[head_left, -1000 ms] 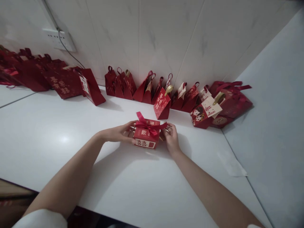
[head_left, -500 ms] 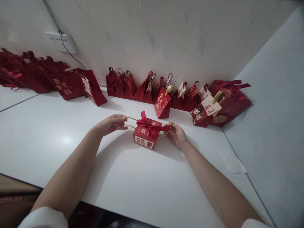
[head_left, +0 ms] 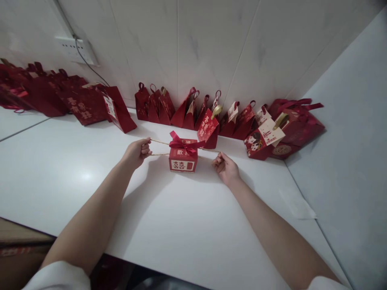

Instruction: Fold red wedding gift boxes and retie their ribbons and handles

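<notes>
Box [head_left: 183, 158], red, stood on the worktop [head_left: 181, 225] between left hand [head_left: 137, 153] and right hand [head_left: 226, 168], each grasping cord [head_left: 160, 154]; tightening seemed the step, next calling for an even pull.

Easiest way in: near side, white tabletop [head_left: 187, 225] open between the forearms [head_left: 93, 213] right up to the red box [head_left: 183, 160]. Box flanks blocked: rope handles [head_left: 159, 154] stretch across to left hand [head_left: 136, 153] and right hand [head_left: 226, 167]. Far side tight; gold-looped box [head_left: 208, 131] just behind, then the row of small boxes [head_left: 184, 114] lining the wall [head_left: 205, 44]. Open lane left of left hand, below the big red bags [head_left: 86, 100].
</notes>
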